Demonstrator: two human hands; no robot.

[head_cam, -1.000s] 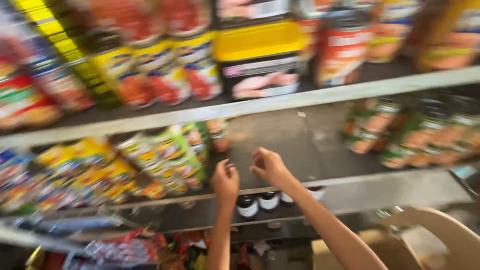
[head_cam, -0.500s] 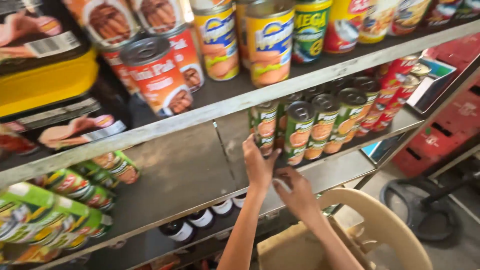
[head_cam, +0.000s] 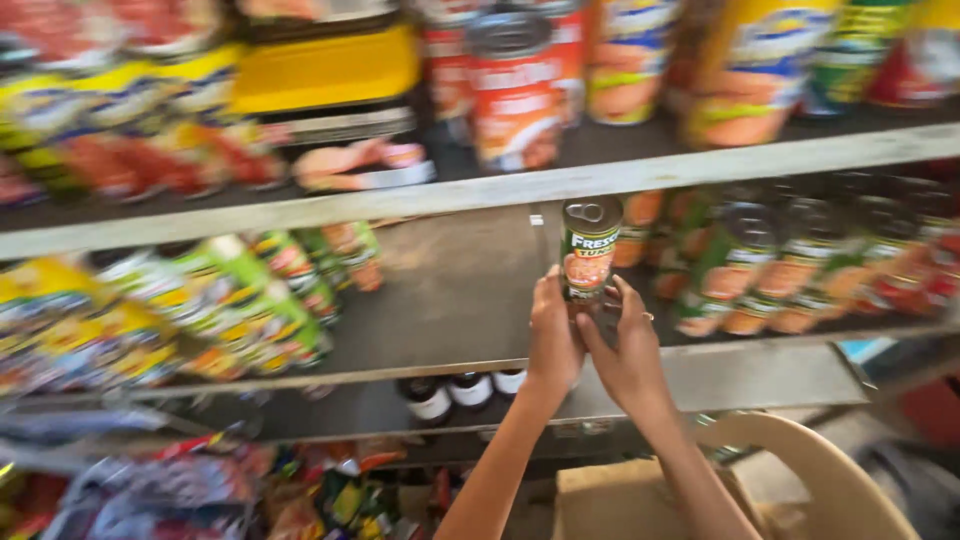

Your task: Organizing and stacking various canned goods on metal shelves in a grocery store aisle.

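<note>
- Far left, the middle shelf (head_cam: 440, 355) carries green and yellow packets (head_cam: 250, 300) lying on their sides (blurred by the camera's swing); they sat further left in the view half a second ago.
- The left hand (head_cam: 553, 335) was flat against a row of cans then; now its fingers are curled about the lower left side of a single green-labelled can (head_cam: 590, 250).
- That can has come away from the row and stands upright in front of the bare stretch of shelf, its pull-tab lid on top, so it reads as lifted out rather than stocked.
- The right hand (head_cam: 628, 350) cups the can's lower right side, fingers closed on it; the can rises above both sets of fingertips.
- Right of the hands, the remaining cans (head_cam: 800, 270) stand close together.
</note>
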